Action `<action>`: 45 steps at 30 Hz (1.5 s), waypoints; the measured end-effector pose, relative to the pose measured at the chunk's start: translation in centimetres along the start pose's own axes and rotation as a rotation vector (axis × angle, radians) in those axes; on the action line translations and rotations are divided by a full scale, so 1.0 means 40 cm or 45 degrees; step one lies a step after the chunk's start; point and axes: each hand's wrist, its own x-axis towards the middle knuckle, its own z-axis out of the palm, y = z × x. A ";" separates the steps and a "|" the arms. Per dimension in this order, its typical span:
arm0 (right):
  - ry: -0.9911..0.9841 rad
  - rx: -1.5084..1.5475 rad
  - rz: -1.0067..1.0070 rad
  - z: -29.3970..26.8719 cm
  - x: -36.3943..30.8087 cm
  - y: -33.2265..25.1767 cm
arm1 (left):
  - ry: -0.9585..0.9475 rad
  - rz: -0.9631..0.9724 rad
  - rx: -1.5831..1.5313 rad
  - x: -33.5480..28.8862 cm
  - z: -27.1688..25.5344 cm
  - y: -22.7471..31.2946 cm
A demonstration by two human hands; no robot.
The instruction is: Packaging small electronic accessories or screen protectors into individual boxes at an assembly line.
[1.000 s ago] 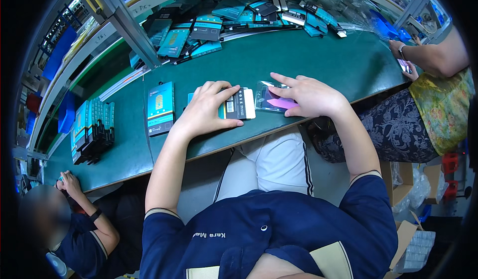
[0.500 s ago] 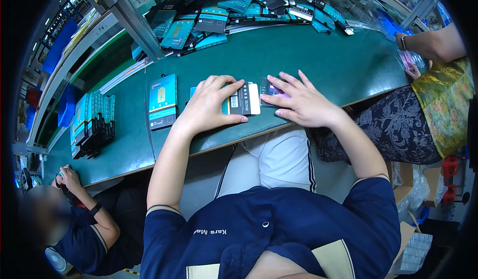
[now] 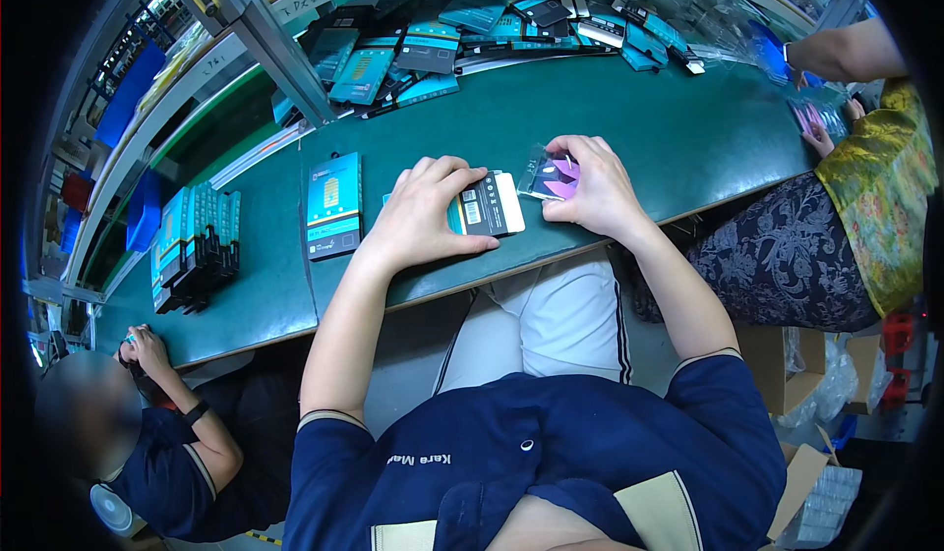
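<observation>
My left hand (image 3: 425, 215) is wrapped over a flat teal and black box (image 3: 482, 209) on the green table, thumb along its near edge and fingers along its far edge. A white flap (image 3: 510, 203) sticks out at the box's right end. Close to that flap, my right hand (image 3: 595, 187) pinches a small clear packet with black and pink contents (image 3: 543, 175) between thumb and fingers. The packet is tilted, its left edge just beside the flap. Left of my left hand lies another teal and black box (image 3: 334, 205), face up.
A stack of similar boxes (image 3: 197, 246) stands further left on the table (image 3: 551, 99). Many loose boxes (image 3: 433, 45) are heaped along the back. A co-worker's arm (image 3: 844, 55) is at the right, near pink packets (image 3: 808, 116); another person's hand (image 3: 147, 352) is at lower left.
My right hand has gone from lying spread over the packet to pinching and tilting it. My left hand stays on the box. The whole view has shifted slightly.
</observation>
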 end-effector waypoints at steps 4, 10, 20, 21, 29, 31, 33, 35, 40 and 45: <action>-0.273 0.183 -0.326 -0.016 -0.021 -0.012 | 0.028 0.020 -0.007 -0.009 0.010 0.002; 0.063 0.094 -0.351 0.039 -0.030 -0.011 | -0.005 0.072 0.018 0.003 0.035 0.040; -0.084 1.969 0.050 -0.044 0.003 -0.184 | 0.938 -0.146 -0.520 0.006 0.034 0.154; -0.383 2.063 0.241 -0.045 -0.003 -0.218 | 1.081 -0.119 -0.637 0.004 0.049 0.167; 0.255 1.726 -0.214 0.083 0.020 -0.217 | 1.214 0.035 -1.404 0.017 0.069 0.136; 0.278 1.520 -0.387 0.081 0.026 -0.206 | 1.217 -0.066 -1.663 0.013 0.032 0.158; 0.184 1.721 -0.299 0.087 0.025 -0.192 | 1.176 -0.062 -1.621 -0.001 0.035 0.174; 0.197 1.822 -0.161 0.095 0.021 -0.230 | 1.253 -0.101 -1.575 -0.010 0.035 0.161; 0.272 1.974 -0.091 0.115 0.039 -0.219 | 1.328 -0.049 -1.484 0.016 0.043 0.162; 0.302 1.169 -0.412 0.162 0.016 -0.174 | 1.317 -0.006 -0.789 -0.023 0.062 0.084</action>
